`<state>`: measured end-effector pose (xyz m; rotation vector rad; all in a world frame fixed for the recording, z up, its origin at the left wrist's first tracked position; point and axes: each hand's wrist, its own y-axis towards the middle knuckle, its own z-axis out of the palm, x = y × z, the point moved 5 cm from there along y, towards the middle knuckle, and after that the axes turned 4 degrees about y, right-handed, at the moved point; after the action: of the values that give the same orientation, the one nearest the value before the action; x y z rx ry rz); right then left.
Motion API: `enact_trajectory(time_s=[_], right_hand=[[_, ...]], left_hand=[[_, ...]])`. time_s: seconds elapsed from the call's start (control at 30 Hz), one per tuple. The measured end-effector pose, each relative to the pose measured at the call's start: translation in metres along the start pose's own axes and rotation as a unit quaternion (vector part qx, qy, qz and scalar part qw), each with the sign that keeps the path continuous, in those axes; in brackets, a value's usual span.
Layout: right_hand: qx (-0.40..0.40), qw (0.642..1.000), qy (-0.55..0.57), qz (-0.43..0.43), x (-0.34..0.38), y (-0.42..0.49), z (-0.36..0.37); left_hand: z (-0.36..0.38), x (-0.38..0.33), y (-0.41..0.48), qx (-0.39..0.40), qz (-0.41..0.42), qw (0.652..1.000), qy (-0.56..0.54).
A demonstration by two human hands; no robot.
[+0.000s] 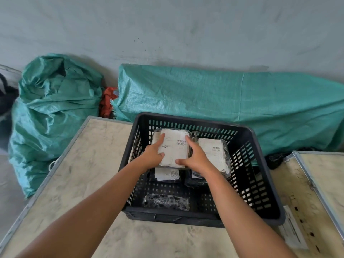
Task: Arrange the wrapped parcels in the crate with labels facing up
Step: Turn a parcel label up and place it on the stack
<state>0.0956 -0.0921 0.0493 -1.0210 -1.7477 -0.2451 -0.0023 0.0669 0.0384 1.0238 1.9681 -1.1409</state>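
Both hands' grip pinching labelled parcel (pixel 174 148) edges, left hand (pixel 153 154), right hand (pixel 195 158), crate (pixel 260 192) near floor bare

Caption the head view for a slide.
Both hands, left hand and right hand, set a label-up parcel into the black crate.

Soft even daylight, faint shadows, wide-angle edge bending.

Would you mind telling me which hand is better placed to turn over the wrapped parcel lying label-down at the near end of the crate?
Left, probably. The label-down parcel lies near the crate's front-left corner, on the left hand's side; the right hand would have to cross over.
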Motion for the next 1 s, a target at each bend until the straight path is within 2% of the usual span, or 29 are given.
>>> enact_trajectory(time_s=[0.1,0.27,0.4,0.53,0.9,1.0], right_hand=[[0.009,0.999,-0.044,0.006,-0.007,0.014,0.012],[0.012,0.994,-0.106,0.024,-0.026,0.024,0.026],[0.014,0.986,-0.163,0.034,-0.035,0.028,0.034],[0.063,0.958,-0.265,0.087,-0.041,0.031,0.046],[0.068,0.955,-0.275,0.09,-0.046,0.028,0.056],[0.059,0.959,-0.263,0.091,-0.046,0.025,0.057]], left_hand=[[0.008,0.011,0.013,0.011,-0.038,0.993,0.112],[0.026,0.037,0.022,0.067,-0.063,0.977,0.19],[0.029,0.048,0.024,0.035,-0.057,0.974,0.215],[0.034,0.061,0.027,0.027,-0.052,0.963,0.264],[0.034,0.066,0.033,0.047,-0.068,0.958,0.276],[0.036,0.066,0.03,0.027,-0.057,0.953,0.297]])
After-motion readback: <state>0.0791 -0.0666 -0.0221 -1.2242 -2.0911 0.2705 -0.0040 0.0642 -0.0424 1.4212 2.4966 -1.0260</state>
